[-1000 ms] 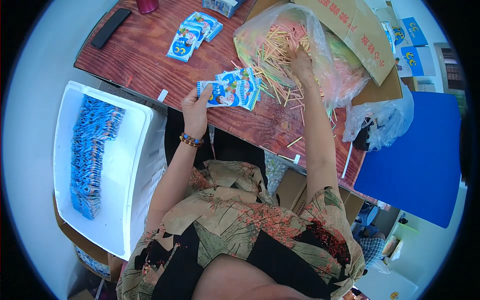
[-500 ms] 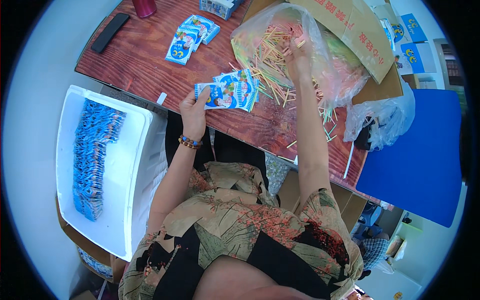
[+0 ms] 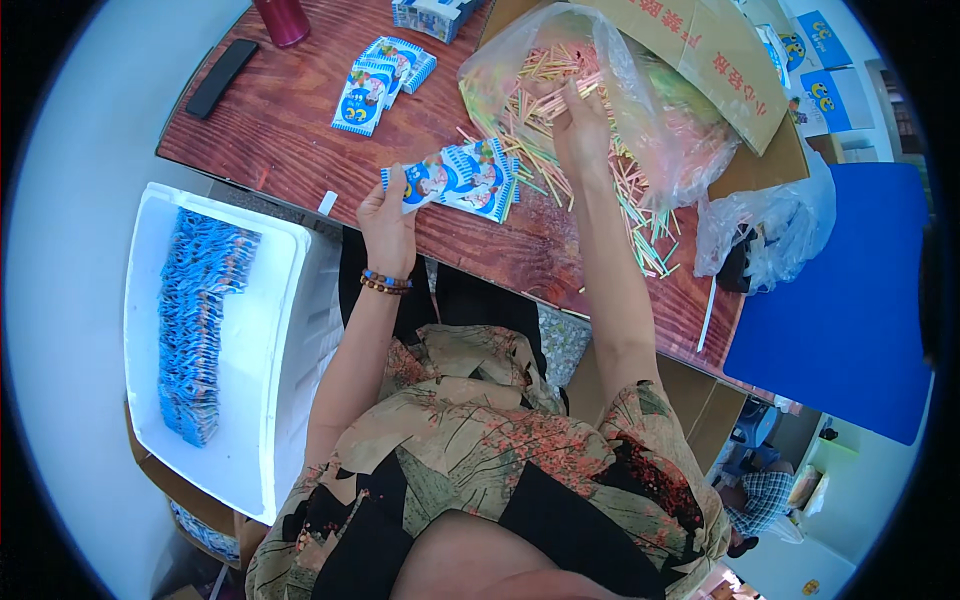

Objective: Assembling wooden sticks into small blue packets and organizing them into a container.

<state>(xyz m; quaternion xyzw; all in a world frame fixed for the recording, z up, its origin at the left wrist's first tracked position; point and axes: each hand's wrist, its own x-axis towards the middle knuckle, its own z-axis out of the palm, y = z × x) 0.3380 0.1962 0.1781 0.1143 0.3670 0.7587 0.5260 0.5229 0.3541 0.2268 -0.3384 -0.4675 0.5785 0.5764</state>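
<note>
My left hand [image 3: 387, 218] pinches the left end of a small blue-and-white packet [image 3: 428, 184], which is tilted above the table. Under and beside its right end lie more packets [image 3: 488, 178] of the same kind. At the mouth of a clear plastic bag [image 3: 500, 62], my right hand [image 3: 582, 128] has its fingers closed on a few thin coloured sticks; how many is unclear. Loose pink, yellow and green sticks [image 3: 540, 150] spill from the bag onto the wooden table [image 3: 290, 130].
Packets [image 3: 362, 95] are piled at the table's far side, near a dark phone-like bar [image 3: 222, 78], a red cup [image 3: 283, 22] and a blue box [image 3: 435, 18]. To my left, a white foam box [image 3: 245, 360] holds rows of packets. A cardboard carton [image 3: 700, 60] surrounds the bag.
My right hand has drawn slightly left and back toward me within the bag's mouth. The packet in my left hand has tilted and shifted a little left. The whole view has shifted slightly.
</note>
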